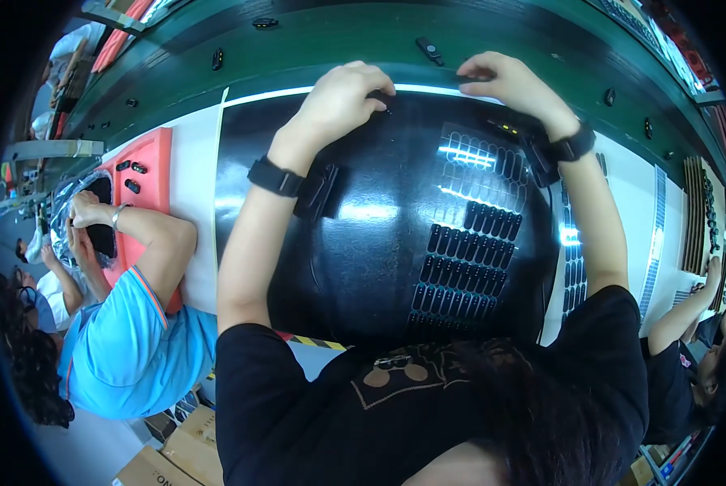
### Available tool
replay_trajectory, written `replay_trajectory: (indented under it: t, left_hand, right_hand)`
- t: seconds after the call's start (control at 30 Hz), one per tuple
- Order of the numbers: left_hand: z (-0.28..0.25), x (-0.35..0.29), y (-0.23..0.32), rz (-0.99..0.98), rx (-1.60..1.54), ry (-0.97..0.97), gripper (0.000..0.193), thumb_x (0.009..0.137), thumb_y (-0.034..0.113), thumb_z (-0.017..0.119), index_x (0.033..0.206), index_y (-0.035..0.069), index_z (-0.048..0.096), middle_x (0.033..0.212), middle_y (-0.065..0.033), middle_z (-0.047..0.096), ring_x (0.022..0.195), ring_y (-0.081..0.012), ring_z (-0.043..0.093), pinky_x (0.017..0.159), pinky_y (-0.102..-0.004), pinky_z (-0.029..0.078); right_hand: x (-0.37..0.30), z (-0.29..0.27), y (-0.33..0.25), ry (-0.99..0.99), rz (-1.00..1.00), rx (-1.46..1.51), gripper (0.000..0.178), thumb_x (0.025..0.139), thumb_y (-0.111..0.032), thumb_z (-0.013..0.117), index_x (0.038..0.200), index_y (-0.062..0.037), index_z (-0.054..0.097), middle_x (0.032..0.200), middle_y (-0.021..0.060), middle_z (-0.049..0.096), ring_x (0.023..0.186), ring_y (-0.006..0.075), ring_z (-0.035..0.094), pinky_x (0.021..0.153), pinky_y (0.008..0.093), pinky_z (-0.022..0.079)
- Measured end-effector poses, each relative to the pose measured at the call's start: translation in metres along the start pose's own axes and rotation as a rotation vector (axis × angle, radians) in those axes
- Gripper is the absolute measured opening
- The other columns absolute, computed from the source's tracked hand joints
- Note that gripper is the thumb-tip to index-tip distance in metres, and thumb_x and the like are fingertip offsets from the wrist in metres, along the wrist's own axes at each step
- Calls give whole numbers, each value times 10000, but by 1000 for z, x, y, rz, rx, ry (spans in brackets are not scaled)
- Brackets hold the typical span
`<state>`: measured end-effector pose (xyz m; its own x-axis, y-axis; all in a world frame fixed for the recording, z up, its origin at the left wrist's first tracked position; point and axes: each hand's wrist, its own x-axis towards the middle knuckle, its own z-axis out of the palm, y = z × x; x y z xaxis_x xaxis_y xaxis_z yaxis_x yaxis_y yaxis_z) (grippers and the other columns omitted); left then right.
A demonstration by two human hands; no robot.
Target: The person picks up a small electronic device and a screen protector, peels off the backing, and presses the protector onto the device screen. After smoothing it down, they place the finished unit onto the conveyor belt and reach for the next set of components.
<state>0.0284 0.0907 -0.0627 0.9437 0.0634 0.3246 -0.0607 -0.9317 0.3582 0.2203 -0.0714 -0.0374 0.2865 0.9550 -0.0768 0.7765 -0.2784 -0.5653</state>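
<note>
My left hand (347, 95) is at the far edge of a glossy black mat (363, 275), thumb and fingers curled toward each other. Something small and dark shows between its fingertips, too hidden to name. To its right, my right hand (513, 87) reaches over the same edge, its fingers curved and apart from the thumb, with nothing visible in between. Nearer to me on the mat lies a clear sheet of black oval stickers (468, 266); its far part has bare oval outlines. A small black device (429, 51) rests on the green conveyor belt (330, 40), just beyond my hands.
More small black devices (218, 58) sit scattered along the belt. At left, a person in a blue shirt (132, 332) works beside a red tray (156, 162). Sticker strips (574, 267) lie right of the mat. Another person's arm (687, 304) reaches toward stacked brown trays (693, 215).
</note>
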Motion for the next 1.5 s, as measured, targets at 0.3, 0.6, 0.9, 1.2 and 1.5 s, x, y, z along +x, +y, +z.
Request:
replay_trajectory:
  t: [0.3,0.6,0.9,1.2,1.5]
  left_hand:
    - [13,5,-16,-17,-334,-176,247,648,-32,602,887,19,569,777,-98,569,763,-217,547,691,-289,444]
    - [0,7,-23,-76,-376,-371,166,643,-35,596,798,0,547,725,-87,548,657,-200,531,611,-289,433]
    - [-85,1,37,-72,-51,326,94,676,-10,583,765,21,580,715,-92,550,658,-187,562,611,-264,445]
    - [-95,-12,90,-340,-721,633,156,686,-54,611,833,-18,572,725,-38,580,669,-81,571,595,-172,450]
    - [-78,6,117,-440,-1069,584,94,703,-54,595,780,-26,550,729,-105,608,554,-110,545,530,-161,393]
  right_hand:
    - [32,17,5,21,-19,42,303,708,-251,638,910,-28,606,787,101,596,728,209,558,676,287,440]
    - [42,18,7,-12,14,48,317,723,-252,628,919,-6,590,791,80,588,731,154,550,667,245,433]
    - [128,41,-28,-53,219,-226,403,704,-408,608,826,-24,624,737,130,612,726,249,591,673,337,444]
    - [75,-2,-51,62,-34,608,238,800,-241,539,782,-4,539,630,40,551,565,92,538,481,230,410]
    - [-48,-4,-99,515,-210,750,176,707,-18,641,859,38,573,652,45,574,566,50,555,525,150,449]
